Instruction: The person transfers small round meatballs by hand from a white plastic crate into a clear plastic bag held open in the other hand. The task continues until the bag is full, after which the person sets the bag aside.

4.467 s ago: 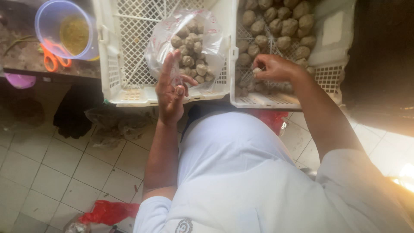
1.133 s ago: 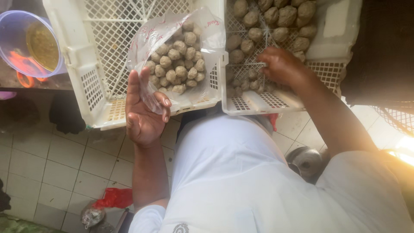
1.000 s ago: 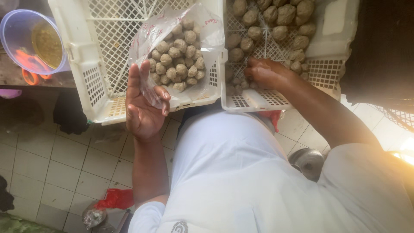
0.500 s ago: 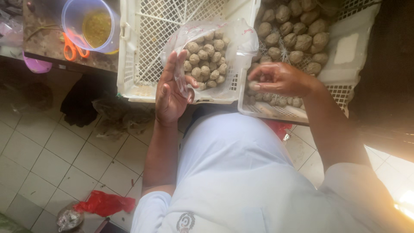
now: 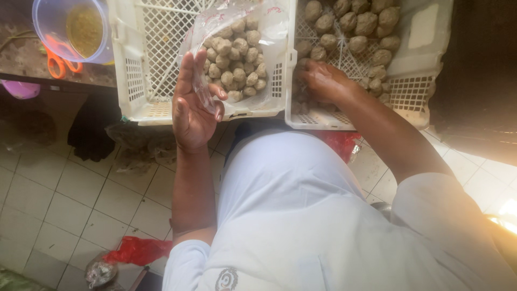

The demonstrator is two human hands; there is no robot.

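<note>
At the near rim of the white perforated plastic crate on the left [image 5: 141, 64], I have my left hand [image 5: 193, 108] raised palm-up, fingers spread, with the thumb and a fingertip pinching the near edge of the clear plastic bag [image 5: 237, 48]. That bag lies in the crate's right half and is packed with small round grey-brown balls [image 5: 235, 59]; its mouth sags toward my hand.

To the right, my right hand [image 5: 323, 81] is down inside the second white perforated crate [image 5: 414, 91], palm down, fingers curled over the loose grey-brown balls [image 5: 355, 32] piled there. I cannot tell whether it has closed on any of them. The two crates sit touching, side by side, just beyond my lap in its white apron [image 5: 291, 194].

Farther left, on the dark worktop [image 5: 21, 54], stands a translucent blue plastic tub [image 5: 70, 27] with yellowish contents, and orange-handled scissors [image 5: 59, 59] lie just beside it on the near side. Below is the pale tiled floor [image 5: 64, 205], with a crumpled red plastic wrapper [image 5: 137, 250] near my left elbow.
</note>
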